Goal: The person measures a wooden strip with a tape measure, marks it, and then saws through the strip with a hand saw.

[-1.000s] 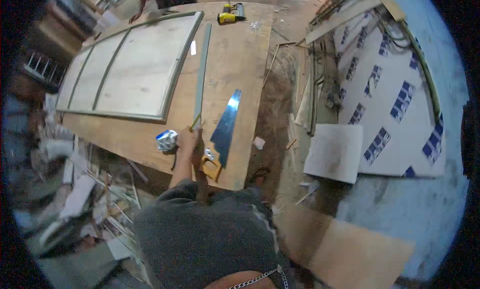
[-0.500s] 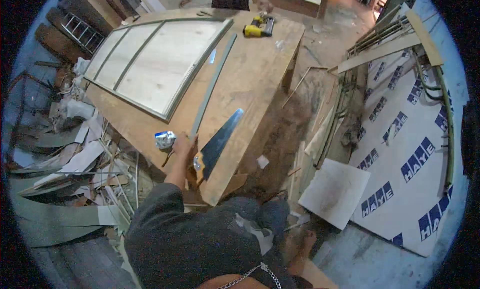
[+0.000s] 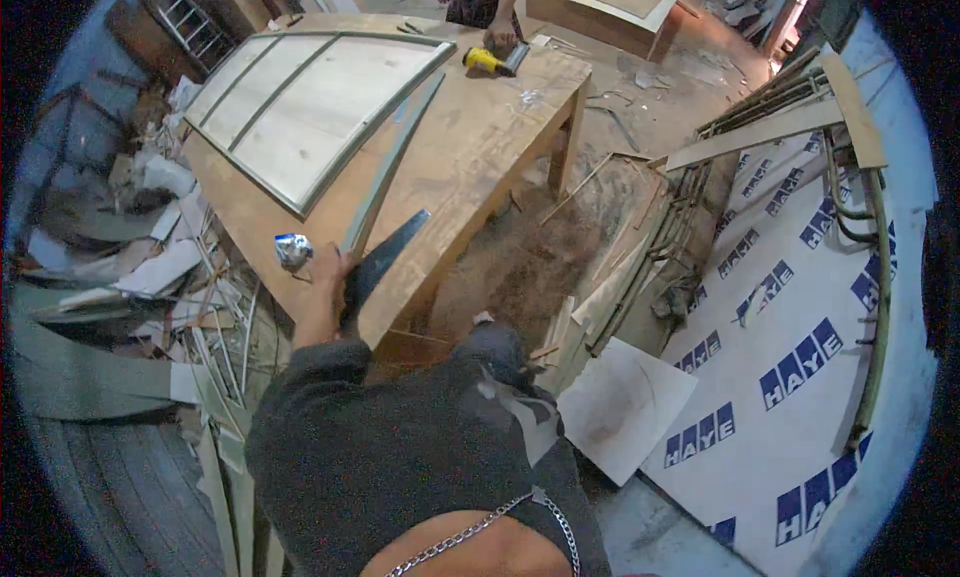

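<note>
My left hand (image 3: 328,269) is closed around the near end of a long grey-green strip (image 3: 392,172). The strip runs away across the wooden table (image 3: 480,157), its near end seemingly raised a little. Just right of the hand lies a handsaw (image 3: 388,255); its blade shows, while my hand and arm hide its handle. A crumpled silver and blue foil packet (image 3: 293,250) sits beside my fingers on the left. My right hand is out of sight.
A framed pale panel (image 3: 320,107) covers the table's far left. Another person's hand (image 3: 503,29) is at a yellow and black power tool (image 3: 490,61). Scrap pieces (image 3: 165,267) pile up at left. A white board (image 3: 625,407) and large printed sheet (image 3: 780,307) are at right.
My view has shifted, and the strip's near end looks tilted up in my left hand. The saw's handle has become hidden. The other person's hand and the power tool appear closer together.
</note>
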Motion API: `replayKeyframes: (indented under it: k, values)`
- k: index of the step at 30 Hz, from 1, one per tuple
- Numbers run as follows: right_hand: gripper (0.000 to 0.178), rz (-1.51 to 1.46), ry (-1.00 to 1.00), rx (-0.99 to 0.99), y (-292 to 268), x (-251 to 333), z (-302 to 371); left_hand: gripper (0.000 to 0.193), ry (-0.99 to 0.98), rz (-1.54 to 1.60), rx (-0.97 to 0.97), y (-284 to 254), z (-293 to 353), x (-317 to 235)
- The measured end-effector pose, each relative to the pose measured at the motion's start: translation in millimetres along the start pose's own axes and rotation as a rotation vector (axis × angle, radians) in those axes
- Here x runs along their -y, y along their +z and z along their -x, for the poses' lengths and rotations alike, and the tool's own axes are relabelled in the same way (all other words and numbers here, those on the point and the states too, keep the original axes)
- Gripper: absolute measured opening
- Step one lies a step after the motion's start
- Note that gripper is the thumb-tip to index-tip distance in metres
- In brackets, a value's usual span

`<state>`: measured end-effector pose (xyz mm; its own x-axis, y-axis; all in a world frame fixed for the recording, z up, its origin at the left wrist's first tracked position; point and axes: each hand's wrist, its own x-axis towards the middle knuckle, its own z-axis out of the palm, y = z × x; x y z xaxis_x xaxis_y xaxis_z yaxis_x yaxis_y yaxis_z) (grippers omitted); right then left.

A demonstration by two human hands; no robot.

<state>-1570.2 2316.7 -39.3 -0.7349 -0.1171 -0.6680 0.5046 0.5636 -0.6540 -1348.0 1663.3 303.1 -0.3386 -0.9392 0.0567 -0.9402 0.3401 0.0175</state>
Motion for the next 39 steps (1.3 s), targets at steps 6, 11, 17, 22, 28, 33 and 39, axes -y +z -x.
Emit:
replayKeyframes:
  k: [6,11,17,22,28,33,39]
  values:
    - [0.022,0.154,0.052,0.225,-11,45,-26,0.033,0.105,-0.056,-0.315,21,72,21]
    - [0.023,0.244,0.052,0.247,-40,78,-83,0.035,-0.023,-0.046,-0.040,-6,71,-49]
    - [0.025,0.225,-0.020,0.259,-39,216,-216,0.040,0.168,0.062,-0.175,26,-9,-110]
    - [0.041,0.493,-0.162,0.084,-10,358,-349,0.037,0.225,0.109,-0.093,47,-110,-213]
    - [0.035,0.228,-0.394,0.225,71,573,-282,0.036,0.193,0.158,-0.071,51,-158,-267]
    - [0.027,-0.006,-0.204,0.366,98,630,-289,0.034,0.042,0.163,-0.110,28,-171,-289]
    - [0.026,0.087,-0.364,0.465,130,686,-404,0.028,-0.277,0.233,-0.286,39,-175,-287]
